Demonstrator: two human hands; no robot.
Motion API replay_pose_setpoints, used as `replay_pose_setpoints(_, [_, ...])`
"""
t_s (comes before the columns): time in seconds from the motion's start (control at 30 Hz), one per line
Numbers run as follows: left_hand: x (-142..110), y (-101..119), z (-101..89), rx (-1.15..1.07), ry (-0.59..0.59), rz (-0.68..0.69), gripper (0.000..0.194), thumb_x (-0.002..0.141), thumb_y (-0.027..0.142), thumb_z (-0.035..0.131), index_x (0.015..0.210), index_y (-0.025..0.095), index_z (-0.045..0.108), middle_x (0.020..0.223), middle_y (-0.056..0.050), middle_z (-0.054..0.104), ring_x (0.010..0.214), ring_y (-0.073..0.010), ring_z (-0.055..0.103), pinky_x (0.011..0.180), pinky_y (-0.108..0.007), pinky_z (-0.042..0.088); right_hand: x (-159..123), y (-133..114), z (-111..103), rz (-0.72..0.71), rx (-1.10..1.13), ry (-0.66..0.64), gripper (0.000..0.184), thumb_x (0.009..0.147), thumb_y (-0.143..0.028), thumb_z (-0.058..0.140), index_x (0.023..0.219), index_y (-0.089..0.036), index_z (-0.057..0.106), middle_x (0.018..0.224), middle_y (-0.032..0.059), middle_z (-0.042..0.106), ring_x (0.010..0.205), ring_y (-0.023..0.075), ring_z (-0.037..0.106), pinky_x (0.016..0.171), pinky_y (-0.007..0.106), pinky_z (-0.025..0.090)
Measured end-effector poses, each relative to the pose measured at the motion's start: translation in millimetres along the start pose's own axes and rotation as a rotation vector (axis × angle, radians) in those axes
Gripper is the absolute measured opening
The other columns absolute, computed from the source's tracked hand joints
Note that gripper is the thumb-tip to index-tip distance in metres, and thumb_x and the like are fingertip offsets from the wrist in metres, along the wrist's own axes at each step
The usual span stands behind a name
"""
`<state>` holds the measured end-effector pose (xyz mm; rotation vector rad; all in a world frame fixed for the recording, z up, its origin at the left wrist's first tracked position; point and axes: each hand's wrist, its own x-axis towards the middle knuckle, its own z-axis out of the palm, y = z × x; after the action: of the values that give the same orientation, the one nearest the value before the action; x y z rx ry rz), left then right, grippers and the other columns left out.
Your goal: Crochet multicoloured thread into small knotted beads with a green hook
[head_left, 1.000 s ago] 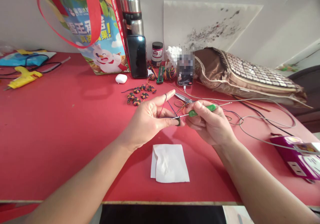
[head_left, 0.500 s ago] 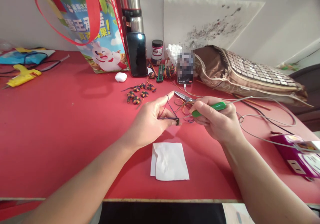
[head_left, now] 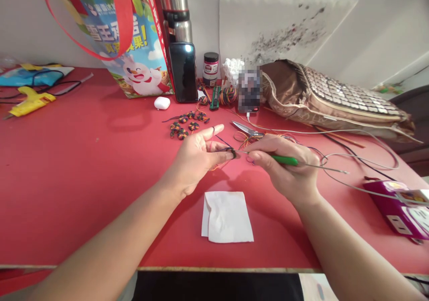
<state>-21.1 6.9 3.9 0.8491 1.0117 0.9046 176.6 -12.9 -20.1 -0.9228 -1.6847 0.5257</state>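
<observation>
My left hand (head_left: 197, 160) pinches a small dark crocheted piece (head_left: 232, 152) between thumb and fingers. Multicoloured yarn (head_left: 224, 141) runs from the piece up around its raised index finger. In my right hand (head_left: 286, 167) is a crochet hook with a green handle (head_left: 284, 159); its thin metal shaft reaches left to the piece, where the tip is hard to make out. Loose yarn and scissors (head_left: 247, 129) lie just beyond the right hand. Several crocheted flowers (head_left: 182, 134) in dark, orange and red yarn rest on the red table behind the left hand.
A folded white tissue (head_left: 229, 217) lies in front of the hands. At the back stand a gift bag (head_left: 144, 75), a thermos (head_left: 179, 17), a phone (head_left: 183, 73) and a yarn ball (head_left: 228, 96). A purple power strip (head_left: 390, 209) and cable are at the right, a yellow glue gun (head_left: 30, 99) at the left.
My left hand has shifted slightly left with the crocheted piece. My right hand has turned, bringing the hook's shaft flatter and its tip to the piece.
</observation>
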Motion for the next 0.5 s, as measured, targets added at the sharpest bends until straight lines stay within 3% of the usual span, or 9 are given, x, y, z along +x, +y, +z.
replay_pose_setpoints(0.13, [0.6, 0.3, -2.1, -0.074, -0.035, -0.004, 0.114, 0.063, 0.006, 0.097, 0.164, 0.006, 0.045, 0.066, 0.006, 0.065, 0.054, -0.007, 0.044, 0.054, -0.024, 0.029, -2.0, 2.6, 1.4, -0.028, 0.042, -0.006, 0.009, 0.096, -0.021, 0.081, 0.091, -0.026, 0.086, 0.083, 0.0026, 0.083, 0.069, 0.017, 0.073, 0.065, 0.031, 0.059])
replay_pose_setpoints(0.23, [0.9, 0.1, -2.8, -0.103, -0.017, 0.019, 0.08, 0.082, 0.019, 0.088, 0.154, 0.007, 0.057, 0.06, 0.009, 0.052, 0.048, -0.0041, 0.029, 0.051, -0.025, 0.019, -1.6, 1.9, 1.9, -0.024, 0.065, 0.0, 0.011, 0.095, -0.017, 0.081, 0.093, -0.026, 0.086, 0.084, 0.002, 0.083, 0.07, 0.0164, 0.073, 0.067, 0.03, 0.059])
replay_pose_setpoints(0.33, [1.0, -0.4, -2.4, -0.105, 0.03, 0.046, 0.054, 0.094, 0.023, 0.076, 0.145, 0.01, 0.066, 0.06, 0.009, 0.045, 0.047, -0.0039, 0.025, 0.052, -0.027, 0.016, -1.2, -0.2, 2.7, -0.015, 0.066, 0.001, 0.01, 0.097, -0.02, 0.08, 0.093, -0.027, 0.086, 0.084, 0.0026, 0.084, 0.068, 0.0166, 0.073, 0.067, 0.031, 0.059])
replay_pose_setpoints(0.43, [0.4, -0.1, -2.0, -0.076, 0.022, 0.027, 0.064, 0.089, 0.018, 0.083, 0.15, 0.013, 0.064, 0.058, 0.01, 0.046, 0.048, -0.0043, 0.025, 0.053, -0.026, 0.017, -1.7, -2.1, 3.4, 0.012, 0.048, 0.018, 0.011, 0.098, -0.031, 0.08, 0.09, -0.026, 0.087, 0.081, 0.0041, 0.082, 0.066, 0.0184, 0.072, 0.066, 0.033, 0.06])
replay_pose_setpoints(0.5, [-0.3, 0.8, -1.8, -0.078, 0.006, 0.007, 0.077, 0.082, 0.016, 0.089, 0.154, 0.014, 0.061, 0.06, 0.008, 0.056, 0.048, -0.0039, 0.026, 0.052, -0.026, 0.018, -2.4, -2.8, 3.6, 0.035, 0.03, 0.036, 0.016, 0.098, -0.037, 0.08, 0.09, -0.026, 0.087, 0.079, 0.0049, 0.081, 0.065, 0.0194, 0.072, 0.065, 0.035, 0.061])
